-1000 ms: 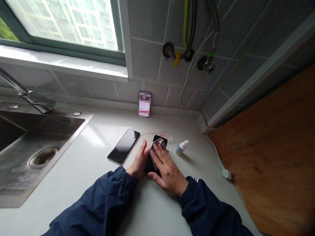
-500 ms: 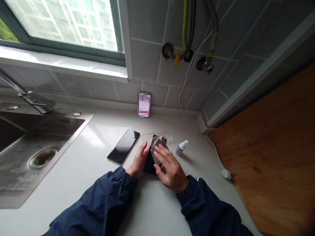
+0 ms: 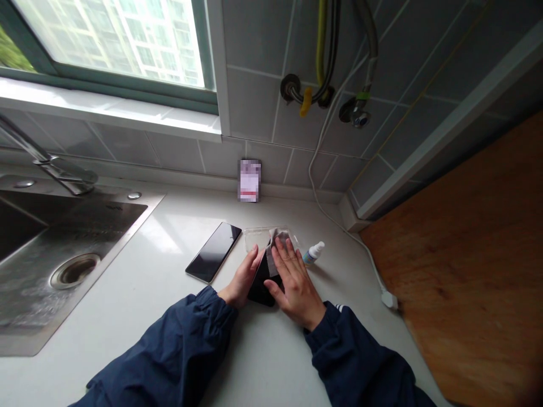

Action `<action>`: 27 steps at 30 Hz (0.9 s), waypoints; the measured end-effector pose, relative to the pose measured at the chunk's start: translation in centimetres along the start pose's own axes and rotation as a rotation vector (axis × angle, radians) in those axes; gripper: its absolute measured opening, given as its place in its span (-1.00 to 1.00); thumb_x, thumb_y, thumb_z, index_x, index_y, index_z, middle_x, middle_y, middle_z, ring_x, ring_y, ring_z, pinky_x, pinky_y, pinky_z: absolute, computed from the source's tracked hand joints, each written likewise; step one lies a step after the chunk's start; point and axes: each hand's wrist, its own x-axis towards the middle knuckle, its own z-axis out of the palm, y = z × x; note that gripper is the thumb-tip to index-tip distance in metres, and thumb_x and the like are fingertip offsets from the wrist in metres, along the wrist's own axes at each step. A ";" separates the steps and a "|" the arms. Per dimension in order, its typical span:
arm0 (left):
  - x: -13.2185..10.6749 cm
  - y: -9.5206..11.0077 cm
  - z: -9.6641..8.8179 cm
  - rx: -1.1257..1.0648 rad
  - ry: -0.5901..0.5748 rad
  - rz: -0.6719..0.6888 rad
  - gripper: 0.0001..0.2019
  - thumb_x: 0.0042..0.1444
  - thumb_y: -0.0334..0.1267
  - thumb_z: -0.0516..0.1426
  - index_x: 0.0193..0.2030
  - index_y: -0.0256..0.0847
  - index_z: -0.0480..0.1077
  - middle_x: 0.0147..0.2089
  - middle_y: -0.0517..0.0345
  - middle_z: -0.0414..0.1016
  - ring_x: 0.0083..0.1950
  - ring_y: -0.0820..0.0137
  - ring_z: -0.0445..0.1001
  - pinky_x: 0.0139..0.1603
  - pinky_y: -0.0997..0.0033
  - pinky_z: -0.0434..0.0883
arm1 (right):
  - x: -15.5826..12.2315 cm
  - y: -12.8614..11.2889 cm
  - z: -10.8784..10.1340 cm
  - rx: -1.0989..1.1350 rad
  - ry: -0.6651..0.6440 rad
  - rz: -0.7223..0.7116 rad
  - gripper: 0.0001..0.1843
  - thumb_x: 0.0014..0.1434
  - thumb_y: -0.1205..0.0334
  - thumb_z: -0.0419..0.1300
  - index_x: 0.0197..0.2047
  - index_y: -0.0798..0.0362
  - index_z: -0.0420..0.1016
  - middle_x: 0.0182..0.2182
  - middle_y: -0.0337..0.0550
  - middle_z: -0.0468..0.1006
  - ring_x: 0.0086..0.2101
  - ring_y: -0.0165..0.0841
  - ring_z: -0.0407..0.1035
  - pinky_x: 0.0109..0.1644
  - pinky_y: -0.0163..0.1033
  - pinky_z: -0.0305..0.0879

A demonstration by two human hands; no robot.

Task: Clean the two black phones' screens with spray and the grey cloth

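A black smartphone [image 3: 260, 290] lies on the counter, its upper part hidden under my hands. My left hand [image 3: 243, 278] rests against its left edge, fingers pointing up the phone. My right hand [image 3: 294, 281] lies flat with spread fingers over a grey cloth [image 3: 275, 247], pressing it onto the phone's far end. Just beyond them lies a clear plastic phone case [image 3: 257, 238], partly covered by the cloth and my fingers. To the left, a second smartphone [image 3: 213, 252] lies apart from my left hand, screen up. A small white dropper bottle [image 3: 314, 254] lies just right of my right fingers.
A steel sink [image 3: 63, 249] with a drain and a faucet [image 3: 63, 171] is at the left. A white cable [image 3: 335, 217] runs along the tiled wall to a plug. A pixelated card [image 3: 250, 180] leans on the wall. A wooden board [image 3: 458, 271] is at the right.
My right hand has moved up the phone and flattened over the cloth. The cloth now sits further towards the clear case, and more of the phone's lower part shows.
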 end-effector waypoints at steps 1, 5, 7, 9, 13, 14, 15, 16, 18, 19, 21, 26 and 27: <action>0.0 -0.1 -0.2 0.006 0.017 0.012 -0.42 0.44 0.12 -0.02 0.34 -0.21 0.46 0.32 -0.04 0.54 0.52 0.05 0.25 0.57 0.11 0.03 | 0.1 -0.1 0.0 0.005 -0.007 -0.022 -0.12 0.50 0.00 0.04 0.63 0.04 -0.39 0.57 0.06 -0.14 0.54 0.01 -0.34 0.51 0.39 -0.03; 0.2 -0.4 -1.0 -0.088 0.099 -0.047 -0.35 0.42 0.20 -0.04 0.29 -0.29 0.49 0.27 -0.13 0.57 0.49 0.08 0.30 0.56 0.15 0.06 | 0.3 -1.0 -0.3 0.019 -0.095 -0.140 -0.11 0.49 -0.03 0.06 0.63 0.09 -0.35 0.56 0.08 -0.07 0.54 0.00 -0.31 0.51 0.37 -0.01; 0.3 -0.4 -1.2 -0.130 0.121 -0.108 -0.27 0.41 0.26 -0.09 0.32 -0.33 0.47 0.26 -0.14 0.58 0.48 0.05 0.32 0.54 0.13 0.12 | 0.3 -1.2 -0.3 0.017 -0.138 -0.170 -0.11 0.49 -0.04 0.07 0.63 0.09 -0.32 0.55 0.07 -0.04 0.54 -0.01 -0.28 0.52 0.36 -0.02; 0.4 -0.3 -1.2 -0.102 0.120 -0.110 -0.24 0.41 0.28 -0.12 0.34 -0.35 0.44 0.27 -0.13 0.57 0.47 0.01 0.32 0.54 0.13 0.11 | 0.4 -1.1 -0.3 0.008 -0.144 -0.156 -0.13 0.49 -0.03 0.06 0.63 0.07 -0.31 0.55 0.05 -0.04 0.54 -0.02 -0.26 0.52 0.36 -0.04; 0.4 -0.2 -0.7 -0.001 0.034 0.000 -0.28 0.41 0.25 -0.08 0.44 -0.25 0.36 0.34 -0.11 0.51 0.50 0.02 0.29 0.57 0.10 0.03 | 0.5 -0.1 0.0 -0.015 -0.052 -0.040 -0.18 0.53 0.01 -0.01 0.63 0.04 -0.36 0.56 0.03 -0.09 0.54 -0.04 -0.26 0.52 0.38 -0.06; 0.3 -0.2 -0.6 0.010 0.016 0.016 -0.29 0.40 0.24 -0.06 0.46 -0.20 0.33 0.36 -0.10 0.49 0.50 0.03 0.28 0.57 0.09 0.02 | 0.5 0.0 0.0 -0.016 -0.028 -0.016 -0.18 0.53 0.00 -0.01 0.63 0.04 -0.37 0.57 0.04 -0.10 0.54 -0.04 -0.27 0.52 0.38 -0.07; 0.3 -0.2 -0.5 0.013 0.011 0.024 -0.30 0.40 0.24 -0.05 0.48 -0.17 0.30 0.38 -0.08 0.47 0.50 0.03 0.28 0.57 0.08 0.02 | 0.5 0.1 0.1 -0.013 -0.015 -0.002 -0.17 0.53 0.00 -0.02 0.63 0.04 -0.38 0.57 0.05 -0.11 0.54 -0.03 -0.28 0.52 0.38 -0.07; 0.3 -0.2 -0.5 0.008 0.020 0.025 -0.30 0.39 0.24 -0.04 0.49 -0.15 0.29 0.38 -0.07 0.47 0.50 0.03 0.29 0.57 0.07 0.04 | 0.5 0.1 0.1 -0.008 -0.013 -0.002 -0.17 0.53 -0.01 -0.01 0.63 0.04 -0.38 0.57 0.06 -0.11 0.54 -0.03 -0.29 0.52 0.38 -0.07; 0.3 -0.3 -0.7 -0.025 0.074 0.006 -0.28 0.38 0.26 -0.02 0.48 -0.18 0.30 0.34 -0.09 0.51 0.46 0.02 0.35 0.54 0.06 0.10 | 0.4 -0.3 0.1 0.008 -0.048 -0.038 -0.15 0.52 -0.04 0.00 0.63 0.05 -0.35 0.56 0.07 -0.10 0.54 -0.01 -0.29 0.52 0.38 -0.06; 0.3 -0.3 -0.7 -0.053 0.111 -0.017 -0.26 0.37 0.27 -0.02 0.47 -0.21 0.32 0.30 -0.12 0.55 0.43 0.02 0.40 0.52 0.06 0.15 | 0.3 -0.6 0.0 0.017 -0.079 -0.067 -0.15 0.51 -0.06 0.02 0.63 0.06 -0.32 0.56 0.08 -0.08 0.54 -0.01 -0.28 0.52 0.39 -0.06; 0.3 -0.2 -0.8 -0.116 0.188 -0.076 -0.23 0.35 0.31 -0.01 0.42 -0.27 0.37 0.21 -0.17 0.61 0.34 0.00 0.49 0.45 0.05 0.28 | 0.2 -1.0 -0.1 0.032 -0.145 -0.121 -0.16 0.49 -0.08 0.05 0.62 0.07 -0.21 0.54 0.07 -0.02 0.54 -0.01 -0.24 0.52 0.39 -0.09; 0.1 0.6 -0.2 -0.189 0.199 -0.158 -0.15 0.32 0.39 -0.08 0.36 -0.34 0.41 0.10 -0.25 0.66 0.16 -0.04 0.63 0.25 -0.02 0.47 | 0.2 -1.3 -0.9 0.114 -0.205 -0.215 -0.27 0.45 -0.08 0.11 0.51 0.15 0.19 0.49 0.07 0.17 0.52 -0.05 -0.13 0.56 0.30 -0.19; 0.0 0.8 -0.1 -0.182 0.194 -0.154 -0.13 0.31 0.40 -0.10 0.35 -0.37 0.42 0.09 -0.29 0.66 0.12 -0.04 0.64 0.21 -0.01 0.49 | 0.2 -1.3 -1.1 0.144 -0.206 -0.247 -0.31 0.43 -0.08 0.12 0.46 0.16 0.27 0.46 0.07 0.24 0.51 -0.07 -0.08 0.57 0.26 -0.22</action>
